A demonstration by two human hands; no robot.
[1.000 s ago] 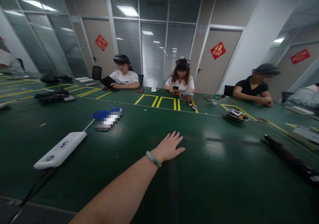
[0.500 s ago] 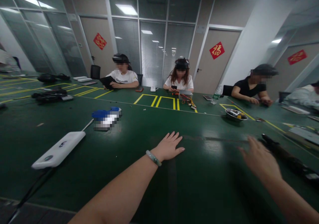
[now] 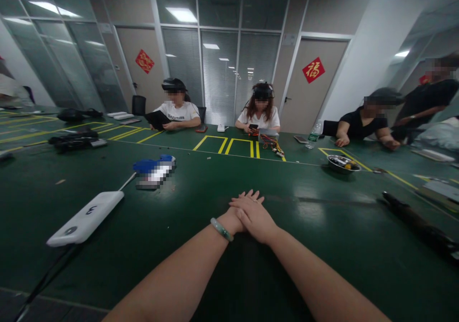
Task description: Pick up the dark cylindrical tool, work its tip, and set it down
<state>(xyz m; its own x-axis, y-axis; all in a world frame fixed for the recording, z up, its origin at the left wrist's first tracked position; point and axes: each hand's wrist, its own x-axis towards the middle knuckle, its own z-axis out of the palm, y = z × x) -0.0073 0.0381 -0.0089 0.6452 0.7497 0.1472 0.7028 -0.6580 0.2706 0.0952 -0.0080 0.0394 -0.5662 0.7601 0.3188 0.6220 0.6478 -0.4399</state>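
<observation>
Mid-bench, green top: hands stacked, open, nothing gripped.
Right hand (image 3: 255, 218) lies over the left hand (image 3: 229, 219), jade bangle (image 3: 221, 230) on that wrist, both resting on the green bench (image 3: 358, 250). Well left of the hands, a flat white plastic slab (image 3: 86, 218) with a thin cord (image 3: 127, 181) looks stiff and light, best taken by its long edges; a pixelated blue-and-white object (image 3: 154, 171), ahead and left, is too blurred to judge.

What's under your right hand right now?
Your left hand lies under your right hand; its wrist side and fingertips show, but the middle of it is covered.
</observation>
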